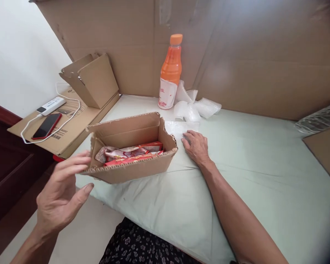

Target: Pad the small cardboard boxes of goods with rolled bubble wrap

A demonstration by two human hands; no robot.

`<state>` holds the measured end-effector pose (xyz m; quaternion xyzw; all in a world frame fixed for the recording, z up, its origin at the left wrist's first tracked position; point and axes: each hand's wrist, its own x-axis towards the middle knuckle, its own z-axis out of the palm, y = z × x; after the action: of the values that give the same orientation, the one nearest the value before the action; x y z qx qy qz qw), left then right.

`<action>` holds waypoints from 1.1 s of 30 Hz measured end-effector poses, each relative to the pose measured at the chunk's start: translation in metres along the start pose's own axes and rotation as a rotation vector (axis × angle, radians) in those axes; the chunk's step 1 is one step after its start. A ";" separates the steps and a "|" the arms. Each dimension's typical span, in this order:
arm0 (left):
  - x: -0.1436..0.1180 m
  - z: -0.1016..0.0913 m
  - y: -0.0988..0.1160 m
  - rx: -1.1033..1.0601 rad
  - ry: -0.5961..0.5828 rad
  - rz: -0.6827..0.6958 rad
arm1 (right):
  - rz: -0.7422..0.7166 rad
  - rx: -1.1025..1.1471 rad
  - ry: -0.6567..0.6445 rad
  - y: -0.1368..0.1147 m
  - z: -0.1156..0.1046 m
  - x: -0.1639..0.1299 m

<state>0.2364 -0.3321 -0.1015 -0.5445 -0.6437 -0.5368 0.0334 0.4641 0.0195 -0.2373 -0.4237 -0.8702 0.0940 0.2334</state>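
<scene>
An open cardboard box stands on the pale green cloth, with red printed packets inside it. At its left end is my left hand, thumb and fingers apart, fingertips close to the box's edge; whether they touch it I cannot tell. My right hand rests palm down just right of the box, its bent fingers on a sheet of bubble wrap. More pieces of bubble wrap lie behind. Beside them stands an upright bottle with orange contents, an orange cap and a white label.
To the left, a flat carton bears a red-edged phone, a white power bank with a cable, and another open box. A large cardboard panel closes off the back. A plastic-wrapped carton juts in at right.
</scene>
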 end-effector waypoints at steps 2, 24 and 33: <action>-0.011 0.006 -0.007 -0.035 0.163 -0.103 | -0.002 0.018 0.007 0.000 0.000 0.000; -0.037 0.088 -0.074 -0.492 0.024 -0.724 | 0.222 0.541 0.083 -0.024 -0.040 -0.016; -0.042 0.130 -0.070 -0.528 -0.100 -0.676 | 0.276 0.709 0.069 -0.016 -0.076 -0.047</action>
<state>0.2725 -0.2531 -0.2281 -0.3180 -0.6271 -0.6368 -0.3162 0.5148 -0.0295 -0.1808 -0.4329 -0.7101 0.4052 0.3796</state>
